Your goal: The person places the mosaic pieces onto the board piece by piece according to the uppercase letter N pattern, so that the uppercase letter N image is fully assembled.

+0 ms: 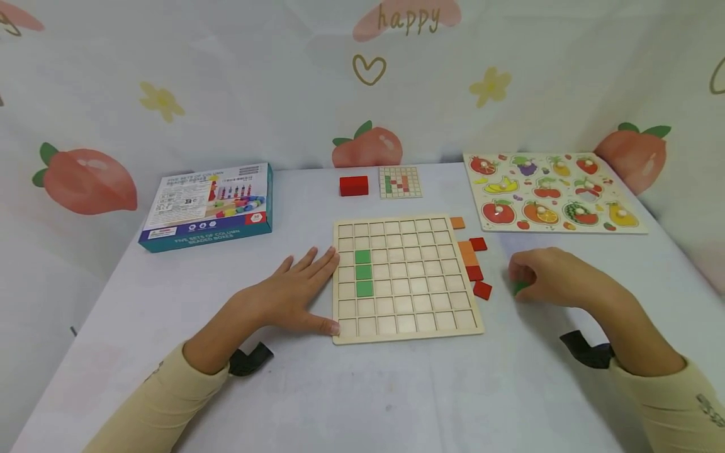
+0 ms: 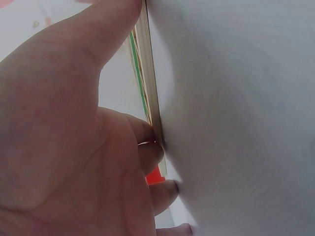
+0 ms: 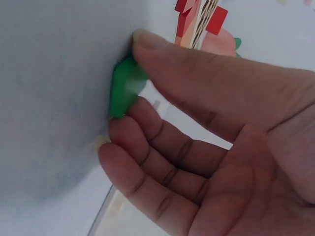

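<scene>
A wooden grid board (image 1: pixel 408 307) lies flat on the table, with a column of three green square tiles (image 1: pixel 363 272) set in its left part. My left hand (image 1: pixel 294 292) lies spread, its thumb and fingertips touching the board's left edge; the left wrist view shows them along that edge. To the right of the board, my right hand (image 1: pixel 544 275) is low at the tabletop, fingers curled. Between its thumb and fingers it pinches a green tile (image 3: pixel 125 86), mostly hidden by the hand in the head view.
Orange tiles (image 1: pixel 467 253) and red tiles (image 1: pixel 483 290) lie along the board's right edge. Behind the board are a red block (image 1: pixel 354 186) and a small pattern card (image 1: pixel 400 182). A boxed bead set (image 1: pixel 206 206) stands at back left, a fruit puzzle (image 1: pixel 555 192) at back right.
</scene>
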Demonstrator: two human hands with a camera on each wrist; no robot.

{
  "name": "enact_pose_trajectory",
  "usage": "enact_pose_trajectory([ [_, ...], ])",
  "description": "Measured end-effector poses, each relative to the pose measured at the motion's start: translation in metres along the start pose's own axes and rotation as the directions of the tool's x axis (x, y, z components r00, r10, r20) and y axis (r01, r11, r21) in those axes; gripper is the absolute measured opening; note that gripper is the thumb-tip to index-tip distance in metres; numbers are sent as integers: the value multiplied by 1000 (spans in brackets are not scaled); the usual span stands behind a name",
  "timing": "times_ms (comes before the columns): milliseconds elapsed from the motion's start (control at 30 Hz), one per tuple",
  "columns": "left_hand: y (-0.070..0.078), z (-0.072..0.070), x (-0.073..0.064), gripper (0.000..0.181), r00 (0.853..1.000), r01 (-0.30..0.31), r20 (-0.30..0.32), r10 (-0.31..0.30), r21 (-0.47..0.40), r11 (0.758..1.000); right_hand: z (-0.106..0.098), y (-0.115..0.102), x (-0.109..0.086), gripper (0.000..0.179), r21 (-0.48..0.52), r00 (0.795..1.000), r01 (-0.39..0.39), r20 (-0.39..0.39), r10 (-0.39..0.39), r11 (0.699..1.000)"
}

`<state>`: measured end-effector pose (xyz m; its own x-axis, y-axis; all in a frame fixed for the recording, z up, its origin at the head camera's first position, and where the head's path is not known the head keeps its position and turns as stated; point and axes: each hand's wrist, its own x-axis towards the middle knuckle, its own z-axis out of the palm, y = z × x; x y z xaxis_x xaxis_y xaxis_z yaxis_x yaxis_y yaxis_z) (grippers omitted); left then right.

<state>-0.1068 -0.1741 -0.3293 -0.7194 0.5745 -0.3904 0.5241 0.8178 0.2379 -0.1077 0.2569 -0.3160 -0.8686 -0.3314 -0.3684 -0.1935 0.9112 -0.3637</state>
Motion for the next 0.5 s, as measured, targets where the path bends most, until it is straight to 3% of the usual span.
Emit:
enact_pose_trajectory([
  [500, 1, -1, -1, 124, 1000, 4, 3, -4, -8, 1000, 5, -20, -1, 22, 13, 974, 143, -179, -139, 990],
])
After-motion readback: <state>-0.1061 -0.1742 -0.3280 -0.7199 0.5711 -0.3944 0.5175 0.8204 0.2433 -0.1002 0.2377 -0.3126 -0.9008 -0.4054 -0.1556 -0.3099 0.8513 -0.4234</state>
